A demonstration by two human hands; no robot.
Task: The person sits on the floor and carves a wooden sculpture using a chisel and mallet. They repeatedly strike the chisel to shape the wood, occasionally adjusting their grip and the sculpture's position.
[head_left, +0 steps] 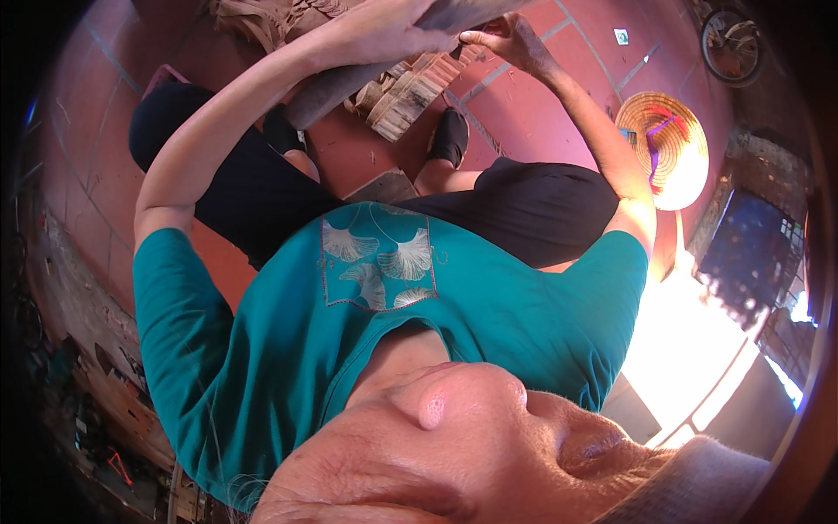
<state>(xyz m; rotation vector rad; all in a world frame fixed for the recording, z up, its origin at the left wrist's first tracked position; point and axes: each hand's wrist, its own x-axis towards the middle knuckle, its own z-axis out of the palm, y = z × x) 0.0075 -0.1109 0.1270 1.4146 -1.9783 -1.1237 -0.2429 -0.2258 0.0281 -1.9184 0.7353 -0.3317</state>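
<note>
At the top edge my left hand [397,35] grips a long, smooth grey-brown piece [336,94], whose kind I cannot make out. It slants from between my knees up past the hand, and the fingers behind it are hidden. My right hand [517,45] is just to the right, its fingertips pinched together close to my left thumb. Whatever those fingertips hold is too small to tell. Below both hands, a bundle of thin pale wooden strips [406,103] lies on the floor between my feet.
More brown strips [262,19] are heaped at the top left on the red tiled floor [559,118]. To the right lies a round straw hat [679,153] with a purple band. A wheel [731,48] stands at the far upper right. Near my lap is a flat grey board [382,189].
</note>
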